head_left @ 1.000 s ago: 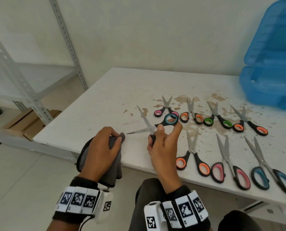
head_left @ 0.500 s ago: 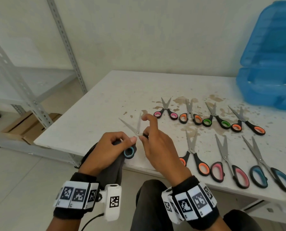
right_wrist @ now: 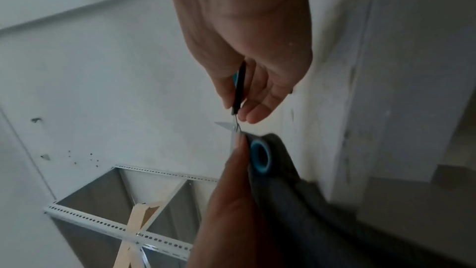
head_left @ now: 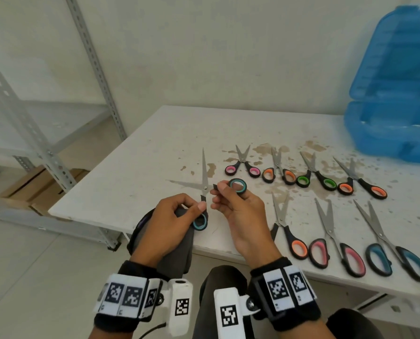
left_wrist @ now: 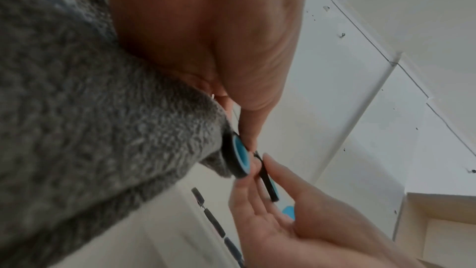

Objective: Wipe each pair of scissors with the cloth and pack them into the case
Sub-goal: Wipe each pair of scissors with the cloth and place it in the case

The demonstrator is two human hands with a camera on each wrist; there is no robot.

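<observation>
A white table (head_left: 155, 148) is sitting in the middle of the head view, and its top is looking pretty rough, with brown stains (head_left: 265, 150) spreading across the far part around 1 o'clock. A grey slotted metal shelving rack (head_left: 93, 59) is standing off to the left at about 10 o'clock, running up past the top edge. Flattened cardboard boxes (head_left: 37, 184) are lying on the floor under the rack at roughly 9 o'clock. A plain off-white wall (head_left: 228, 50) is filling the background at 12 o'clock, and pale floor tiles (head_left: 32, 277) are showing at 7 o'clock.
</observation>
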